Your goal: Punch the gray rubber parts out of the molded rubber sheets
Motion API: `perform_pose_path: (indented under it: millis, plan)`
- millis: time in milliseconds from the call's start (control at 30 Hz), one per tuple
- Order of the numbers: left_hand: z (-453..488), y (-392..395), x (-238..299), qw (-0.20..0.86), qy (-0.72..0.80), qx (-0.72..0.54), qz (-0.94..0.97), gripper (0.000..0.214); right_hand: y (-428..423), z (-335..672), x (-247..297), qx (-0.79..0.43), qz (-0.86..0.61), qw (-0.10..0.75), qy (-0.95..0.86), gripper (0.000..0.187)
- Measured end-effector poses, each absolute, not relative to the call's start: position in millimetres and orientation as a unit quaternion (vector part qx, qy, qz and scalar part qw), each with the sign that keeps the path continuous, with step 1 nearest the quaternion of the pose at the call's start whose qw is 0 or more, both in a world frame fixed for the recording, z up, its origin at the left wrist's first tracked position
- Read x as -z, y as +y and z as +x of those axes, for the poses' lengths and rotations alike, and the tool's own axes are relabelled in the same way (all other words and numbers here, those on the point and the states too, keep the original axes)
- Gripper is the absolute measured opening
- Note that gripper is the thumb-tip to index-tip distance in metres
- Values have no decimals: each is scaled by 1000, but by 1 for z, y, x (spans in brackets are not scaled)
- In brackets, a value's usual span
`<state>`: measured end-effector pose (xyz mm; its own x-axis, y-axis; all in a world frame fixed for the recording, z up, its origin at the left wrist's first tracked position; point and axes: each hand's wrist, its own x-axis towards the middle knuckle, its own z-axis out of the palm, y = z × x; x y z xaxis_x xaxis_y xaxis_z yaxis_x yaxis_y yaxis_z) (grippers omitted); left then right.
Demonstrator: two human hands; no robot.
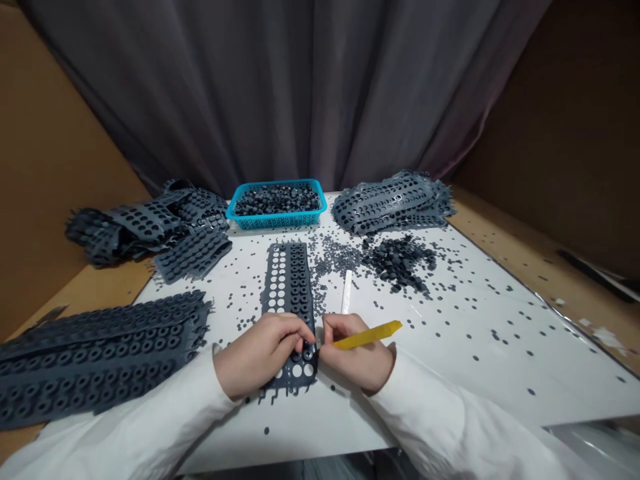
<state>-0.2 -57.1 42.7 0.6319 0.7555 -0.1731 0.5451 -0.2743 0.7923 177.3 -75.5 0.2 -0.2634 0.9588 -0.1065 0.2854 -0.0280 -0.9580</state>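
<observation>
A dark grey moulded rubber sheet (304,277) lies lengthwise in front of me. Its left part has rows of open round holes, and ring-shaped pieces stand in the columns on its right. My left hand (265,350) rests across the near part of this sheet, its fingers curled and pinching at the right edge. Close beside that edge, my right hand (357,353) is closed round a yellow stick-like tool (373,335), whose working tip is hidden by the fingers. The fingertips of both hands nearly meet at the sheet's edge.
Behind the sheet stands a blue basket (277,221) full of small dark pieces. Rubber sheets are piled at back left (145,223), back right (395,200) and near left (100,353). A heap of dark pieces (400,260), a white strip (347,290) and scattered discs lie on the white board (450,373).
</observation>
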Motion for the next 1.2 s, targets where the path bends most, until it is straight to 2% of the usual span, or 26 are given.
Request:
perform_pose_path:
  millis: [133,233,567,767,867,1033,1200]
  plan:
    - [3,-61,-39,308,356,-75,879,10,-75,177,1,-512,-500,343,-608,14]
    - [4,-64,-33,231,331,-29,915,6,-75,177,3,-504,-504,341,-612,14]
    - [16,-71,-31,38,298,71,951,12,-76,177,4,-495,-512,342,-613,14]
    - [17,-76,-17,-44,235,53,970,15,-76,176,6,-493,-513,341,-614,13]
    - [12,-69,-20,12,251,30,967,16,-76,176,6,-488,-515,335,-620,14]
    - [0,-45,-60,264,348,-122,891,12,-76,176,4,-488,-522,325,-620,16]
    - [-8,-36,-65,343,401,-132,839,9,-75,177,2,-510,-507,344,-604,14]
